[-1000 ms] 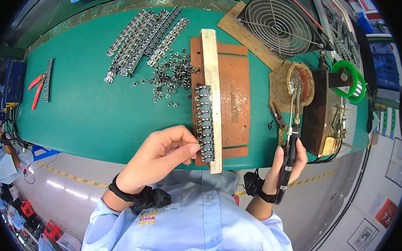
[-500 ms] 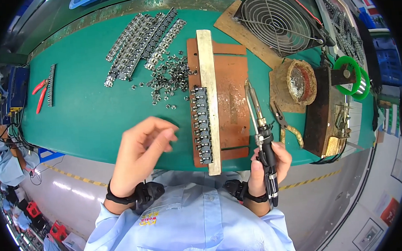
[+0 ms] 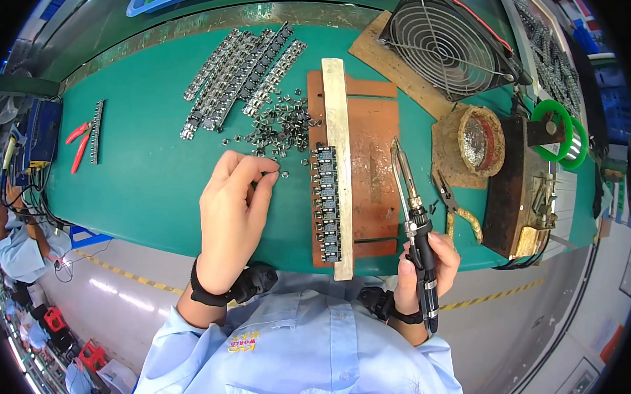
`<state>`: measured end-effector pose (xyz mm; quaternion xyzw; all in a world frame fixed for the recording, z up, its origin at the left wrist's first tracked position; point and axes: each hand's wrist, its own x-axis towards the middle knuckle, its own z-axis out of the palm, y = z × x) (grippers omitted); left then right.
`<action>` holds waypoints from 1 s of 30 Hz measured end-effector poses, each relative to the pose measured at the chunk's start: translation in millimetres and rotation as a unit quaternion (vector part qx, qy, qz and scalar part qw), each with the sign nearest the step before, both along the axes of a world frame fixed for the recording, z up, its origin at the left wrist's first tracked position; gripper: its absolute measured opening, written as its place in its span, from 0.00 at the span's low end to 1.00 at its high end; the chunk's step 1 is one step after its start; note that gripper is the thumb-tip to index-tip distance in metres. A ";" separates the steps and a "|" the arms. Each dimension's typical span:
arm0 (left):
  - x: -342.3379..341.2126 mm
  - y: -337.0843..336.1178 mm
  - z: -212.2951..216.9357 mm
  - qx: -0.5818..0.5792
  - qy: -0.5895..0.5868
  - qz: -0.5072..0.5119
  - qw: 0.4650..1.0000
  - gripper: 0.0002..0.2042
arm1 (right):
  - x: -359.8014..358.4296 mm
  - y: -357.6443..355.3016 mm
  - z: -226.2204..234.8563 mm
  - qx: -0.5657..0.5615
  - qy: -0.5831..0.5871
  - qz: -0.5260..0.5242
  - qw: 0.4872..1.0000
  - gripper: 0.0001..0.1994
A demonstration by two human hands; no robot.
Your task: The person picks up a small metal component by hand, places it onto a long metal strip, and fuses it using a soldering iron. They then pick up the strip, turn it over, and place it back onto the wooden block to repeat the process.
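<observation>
My left hand [image 3: 232, 212] reaches to the near edge of a pile of small metal clips [image 3: 283, 126], its thumb and forefinger pinched together. Whether a clip is between the fingertips is too small to tell. In my right hand [image 3: 444, 261] is a black-handled soldering iron [image 3: 421, 245], its tip pointing away from me, with a thin tube running alongside. Between my hands lies a brown board [image 3: 376, 165] with a pale straight bar [image 3: 336, 117] across it. A row of black rectangular components [image 3: 328, 207] lines the bar's left side.
Finished-looking component strips [image 3: 234, 76] lie beyond the pile. Red-handled cutters [image 3: 79, 145] rest at far left beside another strip. To the right are a fan [image 3: 443, 44], a crusted round pot [image 3: 475, 142], worn pliers [image 3: 447, 197] and a green solder spool [image 3: 573, 141].
My left hand has moved forward to the clips, and its fingers have come together. The iron stays in my right hand. The whole view has shifted slightly.
</observation>
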<state>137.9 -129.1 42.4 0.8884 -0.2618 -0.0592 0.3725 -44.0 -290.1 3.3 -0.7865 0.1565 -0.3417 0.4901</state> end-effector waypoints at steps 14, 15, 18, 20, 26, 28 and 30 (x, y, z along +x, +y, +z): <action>-25.9 18.3 10.2 -0.236 0.514 -0.057 0.822 0.04 | 0.9 -0.4 3.3 0.000 -0.002 -0.005 1.000 0.22; -27.2 17.8 9.0 -0.239 0.512 -0.054 0.823 0.05 | 1.2 0.0 3.2 -0.001 -0.002 -0.004 1.000 0.22; -28.1 16.7 5.7 -0.245 0.510 -0.051 0.823 0.05 | 3.0 1.6 2.5 0.049 -0.026 0.052 0.997 0.20; -29.0 17.9 4.2 -0.259 0.498 -0.059 0.826 0.05 | 6.0 0.5 2.9 0.043 -0.021 0.079 0.996 0.20; -33.2 22.2 2.7 -0.287 0.475 -0.078 0.828 0.05 | 11.8 -2.4 9.4 -0.026 0.008 0.166 0.986 0.19; -32.1 23.1 1.6 -0.298 0.482 -0.067 0.821 0.05 | 12.6 0.9 12.1 -0.037 0.014 0.163 0.986 0.20; -31.1 22.9 1.8 -0.303 0.485 -0.062 0.818 0.05 | 14.4 5.2 15.4 -0.056 0.024 0.158 0.986 0.22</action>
